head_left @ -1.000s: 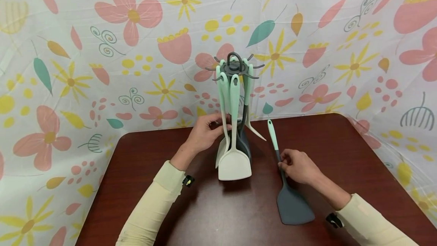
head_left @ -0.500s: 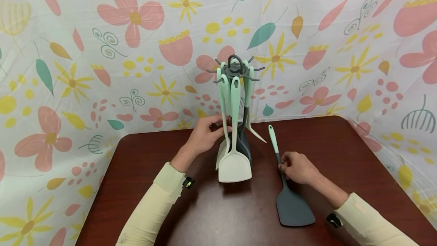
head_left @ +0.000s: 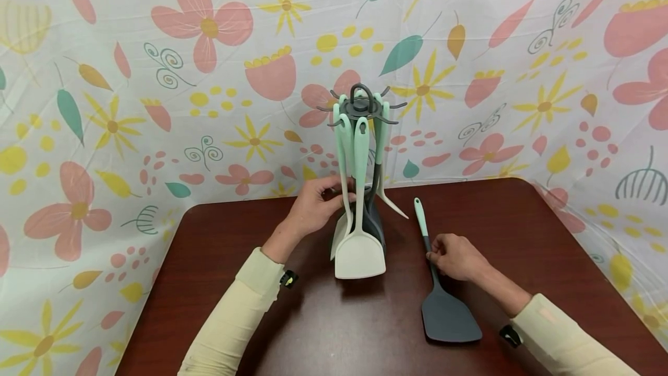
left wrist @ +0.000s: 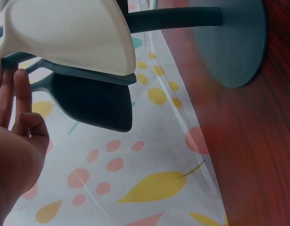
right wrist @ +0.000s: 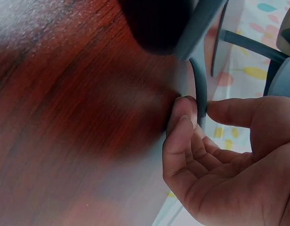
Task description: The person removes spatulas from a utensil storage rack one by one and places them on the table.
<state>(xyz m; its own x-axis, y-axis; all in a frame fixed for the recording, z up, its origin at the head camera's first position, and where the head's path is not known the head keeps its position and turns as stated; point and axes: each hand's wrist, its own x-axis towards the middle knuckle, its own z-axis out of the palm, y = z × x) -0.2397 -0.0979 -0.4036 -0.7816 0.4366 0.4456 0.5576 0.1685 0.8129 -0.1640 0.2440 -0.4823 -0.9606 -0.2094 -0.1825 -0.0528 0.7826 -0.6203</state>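
Nearest the viewer, a dark grey silicone spatula with a mint-green handle (head_left: 437,283) lies flat on the dark red-brown wooden table (head_left: 235,306), right of centre. Its broad blade points toward the near edge and its slim handle runs away toward the far side. The person's right hand (head_left: 455,257) rests on the middle of the handle, where grey meets green. In the right wrist view, the thumb and fingertips (right wrist: 182,115) pinch the thin handle from either side, low against the tabletop.

The spatula looks light, with a stiff handle and a softer, bendable blade. The matte silicone should offer decent grip rather than slip. A hold near the middle of the handle seems best for balance, since the blade end is likely the heavier part.

Farther back, at the table's centre, stands a dark grey rotating utensil rack with hooks (head_left: 361,106). Several mint-handled tools hang from it, a cream-coloured slotted turner (head_left: 360,248) foremost. The left hand (head_left: 313,208) reaches in from the left. Its fingers curl around a hanging handle, though exactly which one is hard to tell. The left wrist view shows the fingers (left wrist: 20,94) beside the hanging blades and the rack's round base.

Behind the table hangs a white floral-patterned plastic sheet (head_left: 156,74).
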